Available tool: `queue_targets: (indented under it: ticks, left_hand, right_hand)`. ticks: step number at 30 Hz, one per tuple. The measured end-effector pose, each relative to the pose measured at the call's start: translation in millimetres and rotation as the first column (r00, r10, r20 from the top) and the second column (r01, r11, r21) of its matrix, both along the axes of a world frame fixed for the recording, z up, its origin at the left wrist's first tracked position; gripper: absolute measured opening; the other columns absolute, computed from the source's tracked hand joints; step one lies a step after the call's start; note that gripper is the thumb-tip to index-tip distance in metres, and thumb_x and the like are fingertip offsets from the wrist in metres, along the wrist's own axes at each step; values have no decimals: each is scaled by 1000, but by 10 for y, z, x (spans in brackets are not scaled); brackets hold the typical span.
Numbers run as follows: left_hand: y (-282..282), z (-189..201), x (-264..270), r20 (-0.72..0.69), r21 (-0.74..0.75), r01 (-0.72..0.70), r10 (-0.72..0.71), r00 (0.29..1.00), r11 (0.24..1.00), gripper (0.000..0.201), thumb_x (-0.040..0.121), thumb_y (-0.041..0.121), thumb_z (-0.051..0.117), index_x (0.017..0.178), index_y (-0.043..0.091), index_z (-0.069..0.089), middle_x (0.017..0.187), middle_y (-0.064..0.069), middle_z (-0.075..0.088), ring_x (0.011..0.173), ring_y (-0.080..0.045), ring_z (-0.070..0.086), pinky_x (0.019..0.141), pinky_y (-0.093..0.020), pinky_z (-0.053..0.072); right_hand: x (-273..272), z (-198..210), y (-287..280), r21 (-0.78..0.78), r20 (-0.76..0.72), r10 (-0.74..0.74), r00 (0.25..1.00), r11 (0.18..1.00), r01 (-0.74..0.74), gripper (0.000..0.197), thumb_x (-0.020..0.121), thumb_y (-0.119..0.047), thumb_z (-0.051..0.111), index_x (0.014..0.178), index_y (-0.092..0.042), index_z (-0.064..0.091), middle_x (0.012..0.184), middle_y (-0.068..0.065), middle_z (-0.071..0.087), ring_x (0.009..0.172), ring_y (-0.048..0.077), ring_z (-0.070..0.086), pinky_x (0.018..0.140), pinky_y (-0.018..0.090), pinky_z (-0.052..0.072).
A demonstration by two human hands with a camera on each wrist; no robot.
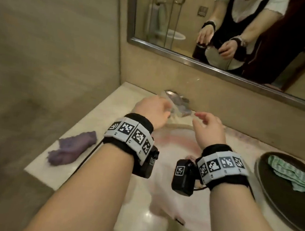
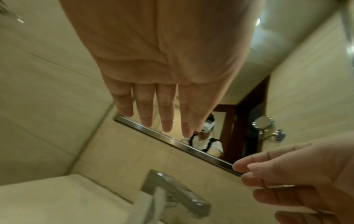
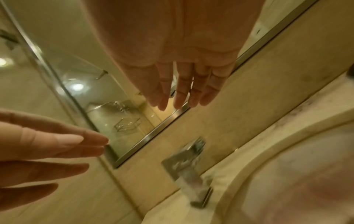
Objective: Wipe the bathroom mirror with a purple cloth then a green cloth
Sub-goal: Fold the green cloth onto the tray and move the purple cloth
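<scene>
A crumpled purple cloth (image 1: 72, 149) lies on the counter's left end. A green checked cloth (image 1: 292, 175) lies in a dark round tray (image 1: 277, 205) at the right. The mirror (image 1: 242, 27) with a metal frame hangs on the wall above the counter. Both hands hover over the basin near the tap, empty. My left hand (image 1: 152, 111) has straight, relaxed fingers (image 2: 147, 112). My right hand (image 1: 207, 125) is loosely spread, its fingers (image 3: 182, 91) nearly straight. Neither touches a cloth.
A chrome tap (image 1: 177, 103) stands at the wall behind the pale basin (image 1: 177, 155). The stone counter (image 1: 99, 113) ends at the tiled wall on the left. The mirror reflects a person, a shower door and a toilet.
</scene>
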State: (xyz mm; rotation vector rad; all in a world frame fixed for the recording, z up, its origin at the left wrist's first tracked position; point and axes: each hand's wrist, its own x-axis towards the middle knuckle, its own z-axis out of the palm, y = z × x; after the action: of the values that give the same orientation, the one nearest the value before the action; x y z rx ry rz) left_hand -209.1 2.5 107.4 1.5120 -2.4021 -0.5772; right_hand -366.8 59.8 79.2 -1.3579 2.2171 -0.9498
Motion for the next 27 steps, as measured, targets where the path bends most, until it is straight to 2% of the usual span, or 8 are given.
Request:
queue_targets:
  ticks: [3, 7, 12, 14, 16, 20, 24, 27]
  left_hand:
    - [-19, -147, 566, 19, 54, -111, 110, 994, 992, 35, 96, 28, 46, 130, 25, 53, 143, 3, 42, 130, -17, 40, 108, -32, 31]
    - [8, -351, 1203, 41, 163, -290, 287, 957, 943, 35, 95, 28, 48, 130, 26, 53, 140, 1, 45, 120, -21, 50, 98, -31, 42]
    - [82, -759, 1796, 186, 256, -446, 410, 893, 857, 35, 89, 35, 54, 122, 25, 59, 129, -7, 53, 115, -27, 52, 97, -37, 45]
    - [111, -947, 1932, 298, 310, -471, 386, 873, 826, 42, 86, 39, 55, 125, 24, 57, 127, -8, 53, 115, -29, 51, 97, -39, 45]
    - [154, -1141, 2016, 375, 372, -482, 346, 860, 793, 52, 84, 36, 60, 134, 28, 48, 135, -8, 46, 121, -30, 45, 101, -40, 41]
    - [239, -1440, 2055, 318, 357, -517, 419, 851, 778, 57, 85, 25, 62, 136, 28, 37, 136, -7, 39, 123, -29, 39, 99, -39, 37]
    - [178, -1474, 2068, 304, 262, -524, 446, 842, 810, 45, 85, 18, 54, 129, 26, 48, 130, -6, 49, 118, -28, 47, 95, -38, 42]
    - [98, -1346, 2039, 260, 274, -462, 398, 880, 843, 41, 84, 12, 55, 120, 32, 57, 122, -2, 56, 112, -27, 54, 94, -39, 46]
  right_hand:
    - [471, -109, -161, 1, 59, 118, 991, 993, -118, 27, 93, -21, 50, 118, -18, 59, 122, 5, 56, 111, 19, 52, 98, 34, 41]
    - [1053, -302, -301, 24, 84, 269, 960, 962, -272, 25, 93, -16, 51, 116, -13, 61, 115, 4, 61, 105, 17, 56, 88, 24, 41]
    - [1673, -593, -418, 111, 49, 388, 920, 914, -391, 25, 92, -17, 52, 115, -15, 62, 115, 4, 62, 104, 15, 56, 84, 20, 37]
    - [1847, -706, -447, 130, 52, 428, 902, 893, -431, 26, 92, -17, 53, 116, -14, 62, 116, 5, 63, 104, 16, 56, 85, 20, 37]
    - [1972, -805, -463, 156, 64, 456, 888, 874, -460, 26, 92, -17, 53, 116, -14, 62, 116, 5, 63, 105, 16, 56, 85, 20, 37]
    - [2074, -967, -465, 202, 91, 460, 883, 860, -469, 27, 92, -16, 53, 117, -14, 61, 116, 6, 63, 106, 17, 56, 87, 22, 38]
    - [2039, -1089, -445, 214, 82, 457, 886, 860, -463, 28, 90, -15, 55, 117, -12, 60, 116, 6, 62, 106, 19, 57, 91, 27, 42]
    - [1973, -1123, -433, 228, 97, 431, 897, 868, -442, 34, 88, -15, 59, 122, -15, 55, 116, 6, 59, 105, 18, 56, 91, 29, 43]
